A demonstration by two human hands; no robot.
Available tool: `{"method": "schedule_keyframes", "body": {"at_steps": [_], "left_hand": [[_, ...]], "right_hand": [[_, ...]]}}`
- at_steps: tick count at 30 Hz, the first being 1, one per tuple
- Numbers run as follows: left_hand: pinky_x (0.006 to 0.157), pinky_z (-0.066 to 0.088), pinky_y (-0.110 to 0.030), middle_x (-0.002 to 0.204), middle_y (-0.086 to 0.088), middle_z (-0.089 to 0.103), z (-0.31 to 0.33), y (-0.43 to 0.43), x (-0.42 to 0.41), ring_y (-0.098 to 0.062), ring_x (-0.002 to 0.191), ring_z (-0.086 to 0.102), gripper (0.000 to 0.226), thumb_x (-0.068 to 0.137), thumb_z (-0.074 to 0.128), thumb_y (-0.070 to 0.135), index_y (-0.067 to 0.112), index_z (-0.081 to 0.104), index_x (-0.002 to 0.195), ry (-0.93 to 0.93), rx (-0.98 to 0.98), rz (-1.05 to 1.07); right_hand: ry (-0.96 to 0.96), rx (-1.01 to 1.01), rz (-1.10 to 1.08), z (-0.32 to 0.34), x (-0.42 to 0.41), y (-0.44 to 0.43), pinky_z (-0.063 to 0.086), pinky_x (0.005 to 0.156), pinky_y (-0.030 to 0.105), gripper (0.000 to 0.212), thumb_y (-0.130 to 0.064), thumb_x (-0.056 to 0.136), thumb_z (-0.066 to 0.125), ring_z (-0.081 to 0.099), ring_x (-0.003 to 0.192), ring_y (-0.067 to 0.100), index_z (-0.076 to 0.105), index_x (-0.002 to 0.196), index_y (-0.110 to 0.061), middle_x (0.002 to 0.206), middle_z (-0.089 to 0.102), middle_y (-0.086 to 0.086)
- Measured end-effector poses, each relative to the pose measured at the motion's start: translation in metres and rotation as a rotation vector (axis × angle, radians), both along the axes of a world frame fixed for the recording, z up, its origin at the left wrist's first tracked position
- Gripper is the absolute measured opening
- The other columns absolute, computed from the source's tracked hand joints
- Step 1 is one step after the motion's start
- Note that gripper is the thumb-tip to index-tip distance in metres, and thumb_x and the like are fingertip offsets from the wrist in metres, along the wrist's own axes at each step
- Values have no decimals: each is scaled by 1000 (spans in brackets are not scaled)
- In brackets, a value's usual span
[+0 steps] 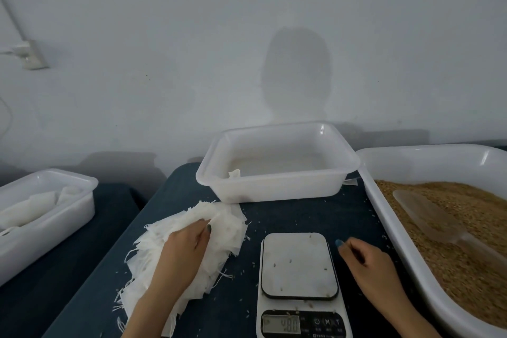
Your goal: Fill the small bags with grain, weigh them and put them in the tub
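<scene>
Scale sits between left hand, grip pinching bag pile, and right hand, grip slack and empty.

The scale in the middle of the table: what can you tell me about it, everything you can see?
The scale is a small white digital one, lying flat on the dark blue table. Its rounded square platform, pale with a dark rim, carries only a few stray grains. Below, a black panel holds a lit display, its digits blurred, and buttons. The right hand is beside it, not touching.
</scene>
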State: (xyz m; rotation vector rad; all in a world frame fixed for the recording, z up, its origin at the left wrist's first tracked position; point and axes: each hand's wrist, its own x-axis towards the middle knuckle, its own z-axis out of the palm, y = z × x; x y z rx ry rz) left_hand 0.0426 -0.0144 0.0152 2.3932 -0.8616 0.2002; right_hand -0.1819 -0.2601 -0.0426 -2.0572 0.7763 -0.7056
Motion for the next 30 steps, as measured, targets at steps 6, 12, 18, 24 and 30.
{"method": "schedule_keyframes", "body": {"at_steps": [6, 12, 18, 24, 30], "left_hand": [[64, 37, -2, 71, 29, 64, 8, -1, 1, 7, 67, 58, 14, 85, 74, 23, 37, 76, 81, 165, -154, 111], [56, 42, -23, 65, 9, 66, 5, -4, 7, -10, 64, 60, 25, 90, 64, 38, 28, 62, 67, 225, -216, 186], [54, 41, -27, 77, 6, 59, 5, -1, 7, -14, 66, 56, 11, 104, 43, 23, 25, 51, 96, 222, -359, 191], [59, 51, -27, 88, 6, 58, 31, -4, -19, -11, 74, 60, 17, 105, 41, 22, 29, 49, 92, 263, -776, 173], [58, 59, -29, 87, -6, 76, 39, -29, -66, -17, 77, 74, 17, 101, 46, 6, 2, 62, 98, 1073, -1247, -67]], "right_hand": [[-3, 3, 1, 1, 0, 1, 33, 51, 26, 39, -34, 94, 58, 43, 45, 4, 48, 59, -19, 51, 49, -6], [-13, 5, 10, 2, 0, 1, 32, 51, 27, 39, -36, 93, 58, 43, 45, 4, 50, 60, -18, 52, 50, -4], [-10, 9, 12, 2, -1, 2, 32, 50, 25, 39, -38, 93, 57, 44, 45, 4, 49, 59, -19, 52, 50, -5], [-73, 26, 15, 8, -1, 5, 31, 49, 22, 36, -31, 94, 58, 43, 45, 3, 49, 61, -20, 53, 51, -7], [-231, 75, 138, 40, -1, 29, 42, 59, 13, 19, -24, 93, 60, 57, 61, 5, 60, 74, -20, 70, 62, -3]]}}
